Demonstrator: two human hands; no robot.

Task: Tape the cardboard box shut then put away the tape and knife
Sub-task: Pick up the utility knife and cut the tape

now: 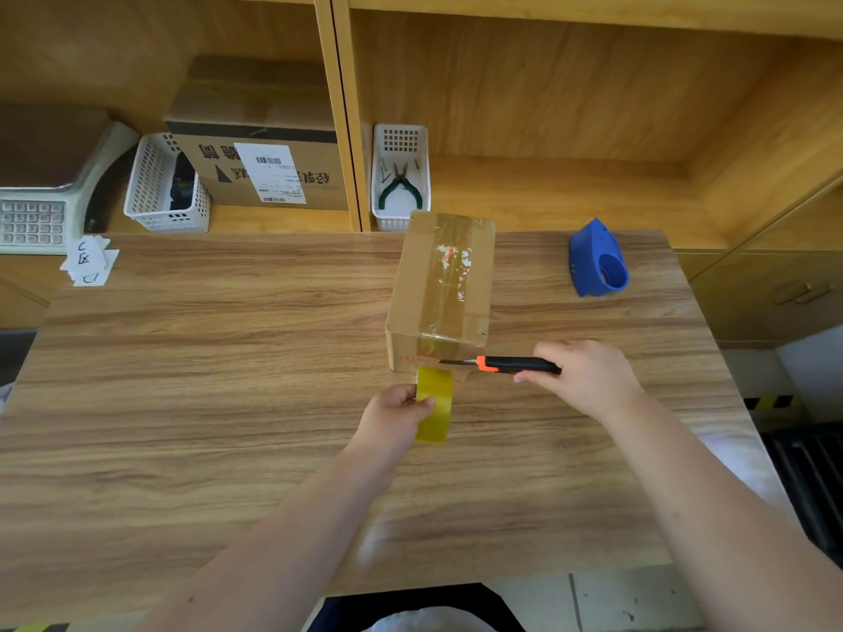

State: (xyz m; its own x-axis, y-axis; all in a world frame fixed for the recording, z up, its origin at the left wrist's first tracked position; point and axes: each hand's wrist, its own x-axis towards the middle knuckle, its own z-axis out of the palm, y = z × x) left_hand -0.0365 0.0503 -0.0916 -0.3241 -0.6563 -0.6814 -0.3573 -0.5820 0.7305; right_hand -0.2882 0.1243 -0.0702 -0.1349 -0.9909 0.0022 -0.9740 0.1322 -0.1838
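1. The left hand [396, 415] is closed around a roll of yellow tape [433, 405], thumb on the near face and fingers curled over its left edge; the roll stands on edge just above the wooden table [205, 358].
2. Directly beyond that grip, the tape's free end runs up onto the near face of the cardboard box [440, 285], which sits on the table with a strip of tape already laid along its top seam.
3. The right hand [588, 376] is clenched on the black handle of a utility knife [511, 364], level with and to the right of the tape roll. The orange collar and extended blade point left, the tip lying against the box's near face just above where the tape leaves the roll.
4. Beyond and to the right of the knife hand, well apart, a blue tape dispenser [597, 260] rests on the table.
5. Past the box, in the shelf opening, a narrow white basket [400, 143] holds green-handled pliers [400, 187] and a few small metal pieces too small to identify.
6. Further left of the tape grip, on the shelf, a second white basket [150, 193] holds something dark that cannot be made out; a labelled carton [264, 171] stands just beside it.
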